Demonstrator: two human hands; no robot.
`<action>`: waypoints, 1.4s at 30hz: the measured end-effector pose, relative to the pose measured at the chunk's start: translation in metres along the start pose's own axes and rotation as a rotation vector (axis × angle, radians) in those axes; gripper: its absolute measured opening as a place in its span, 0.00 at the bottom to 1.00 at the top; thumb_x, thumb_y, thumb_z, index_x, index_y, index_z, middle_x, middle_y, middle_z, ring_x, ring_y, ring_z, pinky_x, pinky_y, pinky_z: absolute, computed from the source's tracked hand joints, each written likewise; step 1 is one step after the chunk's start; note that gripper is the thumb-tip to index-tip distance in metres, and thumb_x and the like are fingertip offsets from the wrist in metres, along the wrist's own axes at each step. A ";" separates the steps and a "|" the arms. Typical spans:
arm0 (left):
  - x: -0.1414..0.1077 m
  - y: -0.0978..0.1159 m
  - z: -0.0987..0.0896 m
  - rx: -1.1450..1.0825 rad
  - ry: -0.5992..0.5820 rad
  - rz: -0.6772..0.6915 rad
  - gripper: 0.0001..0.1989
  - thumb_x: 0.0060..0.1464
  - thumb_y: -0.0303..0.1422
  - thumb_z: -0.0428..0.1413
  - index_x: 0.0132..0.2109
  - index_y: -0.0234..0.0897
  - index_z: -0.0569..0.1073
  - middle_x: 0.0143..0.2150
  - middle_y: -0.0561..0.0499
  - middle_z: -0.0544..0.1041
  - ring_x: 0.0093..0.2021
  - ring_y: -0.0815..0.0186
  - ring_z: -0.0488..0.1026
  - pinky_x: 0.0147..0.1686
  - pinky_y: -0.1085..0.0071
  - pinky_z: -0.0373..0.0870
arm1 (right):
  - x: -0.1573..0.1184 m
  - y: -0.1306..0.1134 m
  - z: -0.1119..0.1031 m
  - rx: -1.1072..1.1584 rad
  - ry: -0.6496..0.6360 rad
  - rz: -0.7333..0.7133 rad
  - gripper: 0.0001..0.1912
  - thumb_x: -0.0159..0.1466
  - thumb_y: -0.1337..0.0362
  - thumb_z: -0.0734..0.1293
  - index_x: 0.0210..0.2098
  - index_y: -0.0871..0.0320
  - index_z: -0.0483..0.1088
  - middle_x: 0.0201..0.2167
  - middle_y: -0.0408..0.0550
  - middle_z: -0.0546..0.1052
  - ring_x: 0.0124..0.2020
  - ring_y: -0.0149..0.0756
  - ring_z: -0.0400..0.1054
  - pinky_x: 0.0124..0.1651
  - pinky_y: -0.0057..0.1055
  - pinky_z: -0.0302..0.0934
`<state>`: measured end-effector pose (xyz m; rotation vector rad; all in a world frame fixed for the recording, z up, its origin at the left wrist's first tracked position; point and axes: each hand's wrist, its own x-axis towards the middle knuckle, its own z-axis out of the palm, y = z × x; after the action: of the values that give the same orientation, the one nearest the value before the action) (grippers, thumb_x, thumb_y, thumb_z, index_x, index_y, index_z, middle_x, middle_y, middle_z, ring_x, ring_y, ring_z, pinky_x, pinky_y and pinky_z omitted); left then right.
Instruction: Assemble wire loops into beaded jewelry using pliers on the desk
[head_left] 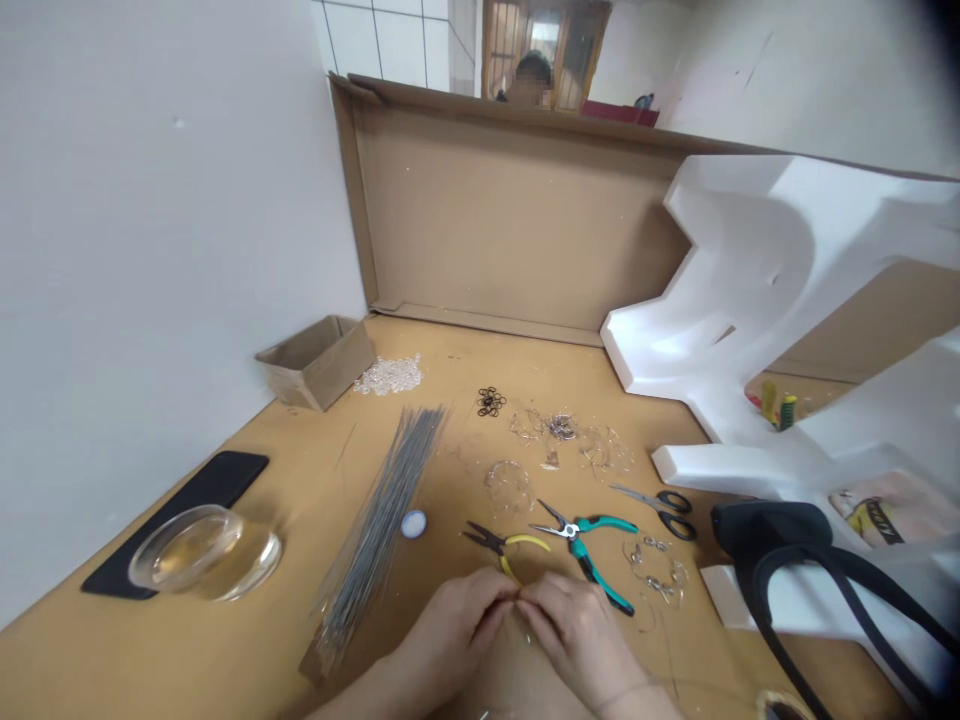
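Low in the middle, the fingertips of my left hand [456, 618] and my right hand [576, 622] meet in a pinch. What they grip is too small and hidden to make out; a tiny silvery bit shows just below them. Right beyond my fingers lie yellow-handled pliers [517, 543], jaws pointing left. Teal-handled long-nose pliers [583, 540] rest open beside my right hand. To the left of my left hand is a bundle of thin grey wires [386, 525], with a small round white-and-blue cap [413, 523] near it.
Scissors [664, 505], tangled wire pieces [562, 428], black rings [490, 402] and clear beads [390, 375] lie on the table. A clear cup [206, 550] stands by a black phone-like slab [232, 478] at left. A cardboard box [319, 362], cardboard panel [517, 220] and white foam [750, 260] border the space.
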<state>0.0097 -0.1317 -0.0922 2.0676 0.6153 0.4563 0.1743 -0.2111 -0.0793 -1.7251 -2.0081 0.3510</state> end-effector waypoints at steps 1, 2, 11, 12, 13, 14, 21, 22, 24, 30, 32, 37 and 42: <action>0.000 0.000 -0.001 -0.002 0.001 -0.004 0.09 0.58 0.30 0.45 0.39 0.36 0.71 0.35 0.49 0.75 0.35 0.67 0.71 0.35 0.75 0.62 | 0.000 0.002 -0.003 0.014 -0.012 0.011 0.13 0.66 0.65 0.56 0.34 0.55 0.72 0.27 0.45 0.75 0.29 0.32 0.69 0.31 0.27 0.59; 0.001 0.000 -0.002 -0.005 0.009 -0.008 0.10 0.58 0.30 0.45 0.38 0.36 0.71 0.34 0.49 0.74 0.35 0.67 0.70 0.35 0.75 0.62 | -0.001 0.005 -0.008 0.015 -0.014 0.029 0.12 0.65 0.64 0.57 0.36 0.55 0.72 0.30 0.46 0.76 0.32 0.33 0.70 0.34 0.27 0.61; 0.012 -0.008 -0.002 -0.596 0.077 -0.274 0.11 0.54 0.38 0.50 0.33 0.34 0.66 0.24 0.55 0.66 0.22 0.74 0.57 0.23 0.77 0.53 | -0.022 0.072 -0.043 -0.437 -0.048 0.360 0.42 0.49 0.57 0.67 0.62 0.55 0.54 0.62 0.54 0.57 0.63 0.55 0.45 0.58 0.52 0.46; 0.013 -0.010 -0.002 -0.721 0.043 -0.322 0.11 0.53 0.39 0.52 0.33 0.34 0.66 0.24 0.56 0.66 0.20 0.76 0.54 0.21 0.78 0.50 | -0.023 0.076 -0.043 -0.452 -0.081 0.368 0.42 0.48 0.58 0.66 0.62 0.55 0.54 0.62 0.54 0.57 0.63 0.54 0.46 0.58 0.51 0.46; 0.014 -0.011 -0.003 -0.823 0.016 -0.362 0.12 0.52 0.40 0.53 0.34 0.34 0.66 0.24 0.56 0.66 0.18 0.77 0.52 0.19 0.78 0.47 | -0.023 0.078 -0.043 -0.466 -0.104 0.369 0.42 0.48 0.59 0.66 0.61 0.55 0.54 0.62 0.55 0.57 0.62 0.53 0.47 0.57 0.50 0.46; 0.014 -0.012 -0.004 -0.904 -0.005 -0.394 0.13 0.51 0.40 0.55 0.34 0.34 0.66 0.23 0.56 0.66 0.17 0.78 0.50 0.18 0.78 0.44 | -0.022 0.079 -0.043 -0.482 -0.115 0.363 0.42 0.47 0.60 0.66 0.61 0.56 0.55 0.62 0.56 0.58 0.61 0.53 0.49 0.57 0.50 0.46; 0.013 -0.006 -0.015 -1.160 -0.046 -0.454 0.13 0.48 0.38 0.58 0.35 0.32 0.68 0.21 0.57 0.66 0.16 0.80 0.48 0.17 0.78 0.38 | -0.005 0.068 -0.038 -0.602 -0.089 0.299 0.31 0.48 0.68 0.63 0.53 0.64 0.65 0.46 0.62 0.70 0.47 0.53 0.63 0.48 0.44 0.53; 0.012 -0.005 -0.016 -1.179 -0.051 -0.460 0.13 0.48 0.38 0.59 0.35 0.32 0.68 0.22 0.57 0.66 0.15 0.80 0.48 0.17 0.78 0.38 | -0.004 0.068 -0.037 -0.606 -0.092 0.313 0.28 0.48 0.69 0.63 0.50 0.64 0.67 0.44 0.62 0.71 0.45 0.52 0.64 0.46 0.43 0.54; 0.011 -0.005 -0.017 -1.202 -0.052 -0.470 0.12 0.48 0.37 0.59 0.35 0.32 0.69 0.22 0.57 0.66 0.15 0.81 0.48 0.17 0.78 0.37 | -0.004 0.069 -0.036 -0.573 -0.103 0.366 0.25 0.49 0.70 0.63 0.48 0.61 0.67 0.42 0.59 0.71 0.42 0.50 0.67 0.41 0.39 0.56; 0.011 -0.007 -0.017 -1.079 0.013 -0.420 0.12 0.50 0.38 0.58 0.37 0.32 0.70 0.22 0.56 0.67 0.17 0.80 0.51 0.17 0.79 0.42 | -0.014 0.068 -0.057 -0.068 -0.116 0.602 0.20 0.58 0.63 0.60 0.50 0.59 0.62 0.34 0.51 0.74 0.34 0.43 0.70 0.37 0.36 0.59; 0.014 -0.004 -0.020 -0.997 0.078 -0.393 0.14 0.50 0.39 0.58 0.37 0.32 0.70 0.23 0.56 0.68 0.17 0.80 0.52 0.17 0.80 0.45 | -0.017 0.059 -0.064 0.259 -0.130 0.528 0.20 0.60 0.58 0.60 0.51 0.57 0.61 0.37 0.50 0.74 0.39 0.42 0.69 0.42 0.36 0.60; 0.024 0.009 -0.030 -0.905 0.113 -0.409 0.17 0.48 0.42 0.58 0.38 0.33 0.69 0.24 0.56 0.69 0.16 0.78 0.61 0.15 0.80 0.49 | -0.007 0.032 -0.059 0.635 -0.198 0.444 0.18 0.61 0.53 0.60 0.46 0.58 0.63 0.34 0.46 0.71 0.35 0.36 0.66 0.41 0.33 0.60; 0.028 0.006 -0.031 -0.850 0.214 -0.390 0.17 0.47 0.42 0.57 0.38 0.32 0.70 0.23 0.54 0.70 0.20 0.74 0.66 0.16 0.80 0.54 | 0.004 0.027 -0.041 0.355 -0.176 0.393 0.11 0.59 0.56 0.63 0.35 0.57 0.64 0.27 0.40 0.66 0.29 0.32 0.60 0.33 0.27 0.56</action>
<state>0.0172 -0.0979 -0.0685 1.0745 0.7624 0.5836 0.2178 -0.2065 -0.0559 -1.8925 -1.5792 0.9577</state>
